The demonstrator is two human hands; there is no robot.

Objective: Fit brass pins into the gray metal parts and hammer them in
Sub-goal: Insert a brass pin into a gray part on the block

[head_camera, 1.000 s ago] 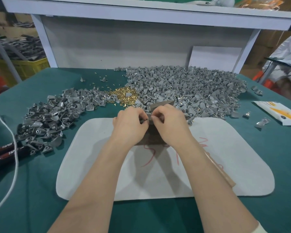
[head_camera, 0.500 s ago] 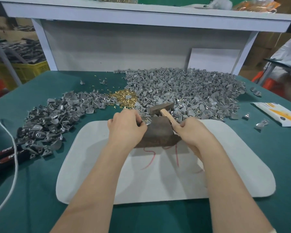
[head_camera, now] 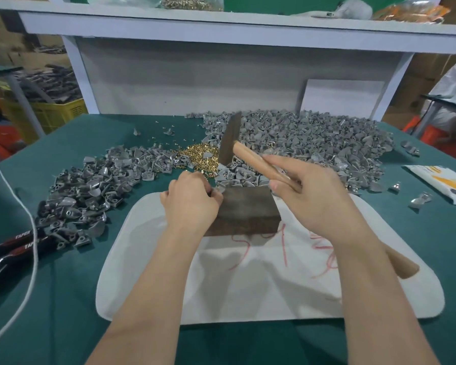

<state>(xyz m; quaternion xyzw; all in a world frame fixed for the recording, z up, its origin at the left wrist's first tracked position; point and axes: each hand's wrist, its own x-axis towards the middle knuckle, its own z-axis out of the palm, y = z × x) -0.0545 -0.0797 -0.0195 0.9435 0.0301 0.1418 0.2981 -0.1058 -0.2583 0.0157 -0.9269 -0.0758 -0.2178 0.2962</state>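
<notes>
The hammering step is judged to be in hand. A small gray metal part (head_camera: 219,190) is pinched by the left grip (head_camera: 192,200) and kept at the far left corner of the dark block (head_camera: 248,209), which is set on a white mat (head_camera: 248,285) on the table (head_camera: 63,299). Whether a pin is seated in it cannot be told, as it is hidden by the fingers. The right grip (head_camera: 313,196) is clenched round the wooden handle of the hammer (head_camera: 229,143), whose head is held in the air, above and beyond the part. Loose brass pins (head_camera: 198,155) are heaped just beyond the left grip, between two piles of gray parts (head_camera: 313,138). A short, straight blow onto the pin is called for next, with the part kept flat and the fingertips kept out from under the head.
</notes>
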